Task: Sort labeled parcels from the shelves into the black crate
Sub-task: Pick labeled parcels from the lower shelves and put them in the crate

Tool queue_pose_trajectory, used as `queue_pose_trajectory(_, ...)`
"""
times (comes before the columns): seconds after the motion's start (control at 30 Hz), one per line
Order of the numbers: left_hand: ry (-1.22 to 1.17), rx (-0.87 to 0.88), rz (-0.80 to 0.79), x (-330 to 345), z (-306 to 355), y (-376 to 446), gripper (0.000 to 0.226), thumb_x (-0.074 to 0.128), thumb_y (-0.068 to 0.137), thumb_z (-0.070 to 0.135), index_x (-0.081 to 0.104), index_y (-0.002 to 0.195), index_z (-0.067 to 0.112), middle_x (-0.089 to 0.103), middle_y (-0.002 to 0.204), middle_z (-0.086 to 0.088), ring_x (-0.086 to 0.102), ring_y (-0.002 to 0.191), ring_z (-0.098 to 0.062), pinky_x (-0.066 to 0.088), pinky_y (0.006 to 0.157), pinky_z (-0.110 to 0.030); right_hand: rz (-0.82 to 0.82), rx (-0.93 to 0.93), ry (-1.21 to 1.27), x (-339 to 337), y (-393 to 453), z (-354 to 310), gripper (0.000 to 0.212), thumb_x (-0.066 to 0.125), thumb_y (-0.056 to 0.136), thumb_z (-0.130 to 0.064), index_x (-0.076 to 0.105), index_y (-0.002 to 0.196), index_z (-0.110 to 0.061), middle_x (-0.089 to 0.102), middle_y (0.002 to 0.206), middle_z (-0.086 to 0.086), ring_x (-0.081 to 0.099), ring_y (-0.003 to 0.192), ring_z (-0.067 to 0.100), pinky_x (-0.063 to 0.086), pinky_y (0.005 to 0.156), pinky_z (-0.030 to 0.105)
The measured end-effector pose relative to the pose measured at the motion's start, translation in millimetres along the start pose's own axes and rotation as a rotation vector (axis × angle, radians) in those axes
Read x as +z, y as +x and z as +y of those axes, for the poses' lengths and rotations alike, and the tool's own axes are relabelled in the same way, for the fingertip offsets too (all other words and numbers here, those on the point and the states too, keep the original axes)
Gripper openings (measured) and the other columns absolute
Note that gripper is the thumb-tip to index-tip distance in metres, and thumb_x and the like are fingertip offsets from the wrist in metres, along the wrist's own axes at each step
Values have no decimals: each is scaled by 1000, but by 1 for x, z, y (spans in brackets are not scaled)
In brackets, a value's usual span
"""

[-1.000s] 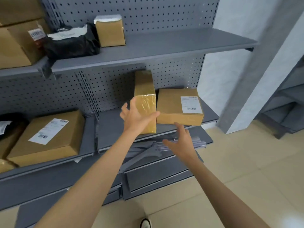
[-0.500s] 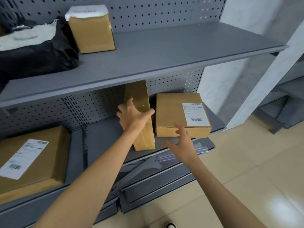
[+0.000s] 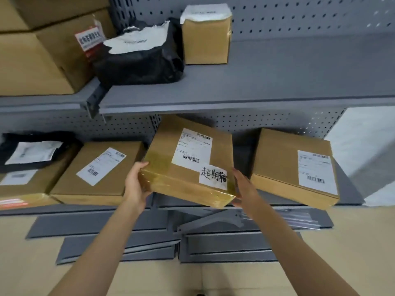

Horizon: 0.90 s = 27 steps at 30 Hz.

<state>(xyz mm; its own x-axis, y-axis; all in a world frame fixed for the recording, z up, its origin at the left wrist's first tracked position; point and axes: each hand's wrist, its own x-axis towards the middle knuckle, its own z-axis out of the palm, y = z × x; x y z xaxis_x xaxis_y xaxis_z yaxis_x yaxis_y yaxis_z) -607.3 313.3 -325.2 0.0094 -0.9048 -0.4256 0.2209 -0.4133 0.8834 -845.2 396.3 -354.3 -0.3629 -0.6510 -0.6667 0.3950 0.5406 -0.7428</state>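
Here the taped cardboard parcel (image 3: 188, 165) is held label-up in front of the lower shelf (image 3: 350, 197), the left hand (image 3: 136, 184) gripping its left corner and the right hand (image 3: 243, 189) flat against its right side, seemingly to read it. It carries a barcoded shipping label (image 3: 193, 149) too blurred to read and a handwritten sticker (image 3: 213, 176) in Chinese characters; the black crate is out of view.

Single head-worn wide-angle view: faces forward and down, close on the grey shelves (image 3: 256, 82), with the floor (image 3: 352, 253) below; no second view.
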Motion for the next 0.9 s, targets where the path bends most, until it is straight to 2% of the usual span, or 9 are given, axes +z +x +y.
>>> queue_pose_trajectory(0.07,-52,-10,-4,-11,-4,-2,17,62,70,36,62,83,26,67,86,3,61,85,-19,48,77,-36,-58,54,-23,7,0,4,53,52,86,-54,47,129,-23,59,123,8,58,107,31,47,92,46)
queue_pose_trajectory(0.17,-89,-6,-15,-21,-9,-2,20,60,71,38,62,87,26,70,86,4,64,84,-18,49,65,-31,-107,37,-27,11,1,8,50,55,85,-51,47,127,-26,58,121,10,58,104,32,48,85,45)
queue_pose_trajectory(0.33,99,21,-55,-33,-15,7,22,53,76,41,57,90,26,65,90,0,62,83,-16,46,70,-34,-71,21,-23,10,6,10,49,57,84,-45,46,129,-28,59,122,9,56,108,31,46,92,46)
queue_pose_trajectory(0.4,180,26,-68,-37,-17,13,14,50,80,34,56,83,22,59,75,0,59,66,-11,43,64,-30,-55,-9,-17,7,8,11,44,59,84,-42,49,125,-31,61,116,5,58,103,28,47,88,44)
queue_pose_trajectory(0.47,296,-22,-102,-40,-17,20,15,51,82,33,56,88,20,58,82,-3,56,69,-14,42,63,-30,-60,-55,13,6,9,10,34,62,84,-38,53,116,-35,66,103,-1,61,91,21,49,77,37)
queue_pose_trajectory(0.57,483,-146,-151,-39,-17,29,59,68,73,49,46,122,24,61,107,-1,60,91,-18,48,66,-32,-63,-98,45,7,7,13,28,64,84,-32,53,109,-39,68,86,-9,65,74,10,48,52,21)
queue_pose_trajectory(0.63,483,-235,-152,-38,-17,32,85,75,58,58,35,129,34,57,116,-1,58,100,-22,52,68,-37,-74,-133,37,8,4,17,30,64,84,-30,53,110,-39,68,84,-12,65,68,6,48,43,17)
queue_pose_trajectory(0.8,423,-251,-174,-36,-23,42,96,78,54,54,32,137,38,60,108,3,60,95,-17,51,64,-34,-88,-156,11,3,-4,21,34,58,88,-25,51,120,-35,69,85,-12,67,62,3,47,44,16)
queue_pose_trajectory(0.9,395,-208,-198,-29,-24,47,95,80,50,51,37,133,39,62,105,4,63,92,-16,52,62,-32,-100,-181,-22,2,-7,18,48,57,89,-25,41,134,-33,67,105,-7,64,85,7,51,66,22)
